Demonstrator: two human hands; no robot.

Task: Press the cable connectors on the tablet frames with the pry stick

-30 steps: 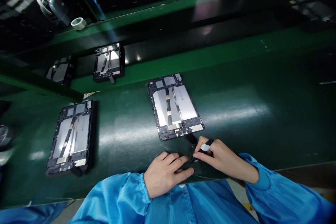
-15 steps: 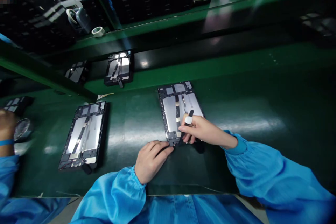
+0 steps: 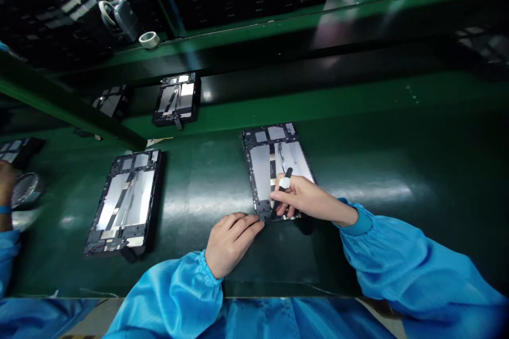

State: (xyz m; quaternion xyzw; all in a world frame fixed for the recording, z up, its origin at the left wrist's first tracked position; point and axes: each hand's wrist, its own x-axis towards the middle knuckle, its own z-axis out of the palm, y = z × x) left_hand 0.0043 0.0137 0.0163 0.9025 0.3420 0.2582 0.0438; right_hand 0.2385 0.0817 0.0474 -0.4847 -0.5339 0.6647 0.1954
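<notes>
An opened tablet lies on the green bench, its silver battery panels and dark flex cable exposed. My left hand is at its near left corner, fingers bent together against the edge; the thumb is hidden. In my right hand a slim black pen-like tool is pinched, its lower end down at the tablet's near edge. A white patch shows on the tool by the fingers; I cannot tell what it is. My right hand covers part of the tablet's near right side.
A second opened tablet lies to the left, another farther back. A green post slants across the left. A tape roll sits on the back ledge. At far left are a co-worker's hand and a round mesh-topped object.
The view has shifted slightly, with the left-hand tablets a little farther left. Both my hands stay at the same tablet, and the black tool remains in my right hand.
</notes>
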